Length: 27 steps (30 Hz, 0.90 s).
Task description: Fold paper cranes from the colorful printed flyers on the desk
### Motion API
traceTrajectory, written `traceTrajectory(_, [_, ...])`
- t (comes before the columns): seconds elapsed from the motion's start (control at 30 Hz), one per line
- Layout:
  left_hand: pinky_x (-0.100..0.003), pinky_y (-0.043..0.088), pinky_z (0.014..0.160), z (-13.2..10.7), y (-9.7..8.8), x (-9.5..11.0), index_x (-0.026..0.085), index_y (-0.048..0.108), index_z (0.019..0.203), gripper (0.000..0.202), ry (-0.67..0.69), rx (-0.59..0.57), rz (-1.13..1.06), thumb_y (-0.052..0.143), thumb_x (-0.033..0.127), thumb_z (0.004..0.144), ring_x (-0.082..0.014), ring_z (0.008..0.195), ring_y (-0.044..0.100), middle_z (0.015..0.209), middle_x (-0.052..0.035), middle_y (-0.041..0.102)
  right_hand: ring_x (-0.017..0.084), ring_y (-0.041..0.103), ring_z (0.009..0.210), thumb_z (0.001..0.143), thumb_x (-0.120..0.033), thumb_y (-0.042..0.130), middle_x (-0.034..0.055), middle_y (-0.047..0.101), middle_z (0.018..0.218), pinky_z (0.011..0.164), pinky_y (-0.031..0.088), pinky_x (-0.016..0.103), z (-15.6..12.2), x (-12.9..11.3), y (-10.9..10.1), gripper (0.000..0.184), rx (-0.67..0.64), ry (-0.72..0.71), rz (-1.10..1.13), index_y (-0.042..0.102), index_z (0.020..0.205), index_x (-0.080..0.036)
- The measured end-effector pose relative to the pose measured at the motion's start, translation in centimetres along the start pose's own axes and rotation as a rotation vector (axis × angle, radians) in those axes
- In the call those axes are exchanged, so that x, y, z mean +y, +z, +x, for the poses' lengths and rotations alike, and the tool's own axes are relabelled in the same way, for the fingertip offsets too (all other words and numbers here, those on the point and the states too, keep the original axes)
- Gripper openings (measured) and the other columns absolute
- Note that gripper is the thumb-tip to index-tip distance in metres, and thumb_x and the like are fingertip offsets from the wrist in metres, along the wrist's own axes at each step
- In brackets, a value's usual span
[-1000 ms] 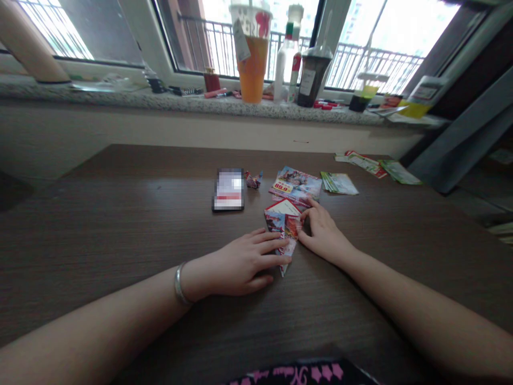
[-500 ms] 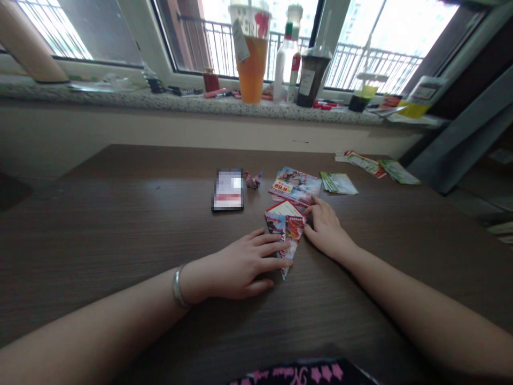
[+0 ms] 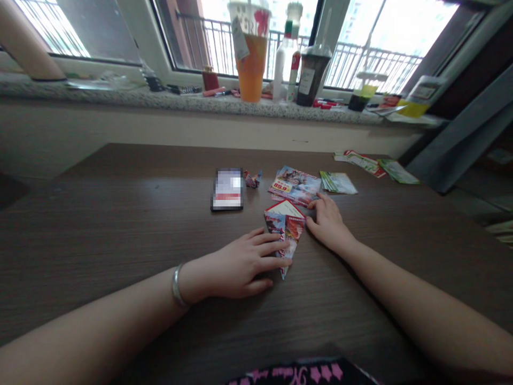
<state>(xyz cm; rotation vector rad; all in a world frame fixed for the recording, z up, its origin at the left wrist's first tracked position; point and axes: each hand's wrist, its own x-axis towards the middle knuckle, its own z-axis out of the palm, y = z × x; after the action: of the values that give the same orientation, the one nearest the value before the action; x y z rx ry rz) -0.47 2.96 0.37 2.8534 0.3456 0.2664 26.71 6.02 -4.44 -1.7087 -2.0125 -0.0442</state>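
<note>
A folded piece of colourful printed paper (image 3: pixel 286 224), kite-shaped with its tip toward me, lies on the dark wooden table (image 3: pixel 120 224). My left hand (image 3: pixel 240 264) lies flat on its left side, fingers stretched out and pressing it down. My right hand (image 3: pixel 326 222) rests at the paper's upper right edge, fingers curled and pressing along the fold. A silver bracelet (image 3: pixel 176 286) is on my left wrist.
A phone (image 3: pixel 227 189) lies beyond the paper, with a small folded paper figure (image 3: pixel 253 179) beside it. A stack of flyers (image 3: pixel 295 185) and more leaflets (image 3: pixel 339 183) lie to the right. The windowsill holds an orange drink cup (image 3: pixel 251 53), a bottle (image 3: pixel 286 56) and a dark cup (image 3: pixel 311 75).
My right hand has slid away from me along the paper's right edge, toward its top corner. My left hand has stayed flat on the paper.
</note>
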Motion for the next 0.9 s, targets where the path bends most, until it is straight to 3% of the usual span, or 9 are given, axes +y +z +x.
traceTrajectory(0.3, [-0.05, 0.022, 0.114, -0.1, -0.1, 0.2, 0.027, 0.046, 0.135, 0.046, -0.008, -0.023, 0.018, 0.052, 0.032, 0.09, -0.0274, 0.137, 0.033, 0.148, -0.006, 0.039, 0.034, 0.036, 0.132, 0.079, -0.021, 0.05, 0.0196, 0.043, 0.137, 0.109, 0.031, 0.057, 0.1, -0.1, -0.1, 0.036, 0.025, -0.012, -0.004, 0.05, 0.114, -0.015])
traceTrajectory(0.43, [-0.049, 0.022, 0.115, -0.2, 0.1, 0.0, 0.028, 0.045, 0.136, 0.048, 0.002, 0.006, 0.03, 0.052, 0.033, 0.089, -0.0275, 0.137, 0.034, 0.148, -0.0055, 0.039, 0.033, 0.029, 0.137, 0.081, -0.024, 0.051, 0.0191, 0.036, 0.144, 0.11, 0.028, 0.058, -0.5, -1.4, -1.1, 0.043, 0.028, -0.139, 0.048, 0.045, 0.123, -0.016])
traceTrajectory(0.6, [-0.048, 0.025, 0.113, -0.3, 0.4, -0.1, 0.025, 0.039, 0.141, 0.056, -0.035, 0.019, 0.059, 0.053, 0.039, 0.089, -0.0296, 0.137, 0.034, 0.15, -0.0078, 0.037, 0.032, 0.018, 0.143, 0.081, -0.036, 0.056, 0.016, 0.024, 0.152, 0.113, 0.026, 0.055, -1.7, -3.3, -2.2, 0.061, -0.153, -0.316, 0.077, 0.036, 0.135, -0.018])
traceTrajectory(0.77, [-0.049, 0.026, 0.113, -0.3, 0.4, -0.1, 0.025, 0.039, 0.142, 0.056, -0.04, 0.005, 0.071, 0.052, 0.04, 0.09, -0.0305, 0.137, 0.033, 0.151, -0.008, 0.035, 0.031, 0.019, 0.143, 0.081, -0.041, 0.058, 0.0146, 0.025, 0.152, 0.114, 0.025, 0.053, -2.1, -3.8, -2.3, 0.07, -0.247, -0.306, 0.074, 0.03, 0.141, -0.019])
traceTrajectory(0.9, [-0.05, 0.024, 0.113, -0.2, 0.2, -0.1, 0.029, 0.04, 0.14, 0.053, -0.037, -0.012, 0.051, 0.052, 0.04, 0.09, -0.0305, 0.139, 0.03, 0.151, -0.0064, 0.034, 0.03, 0.015, 0.144, 0.083, -0.042, 0.056, 0.0151, 0.026, 0.153, 0.115, 0.024, 0.053, -1.8, -3.2, -1.9, 0.073, -0.236, -0.308, 0.081, 0.024, 0.144, -0.017])
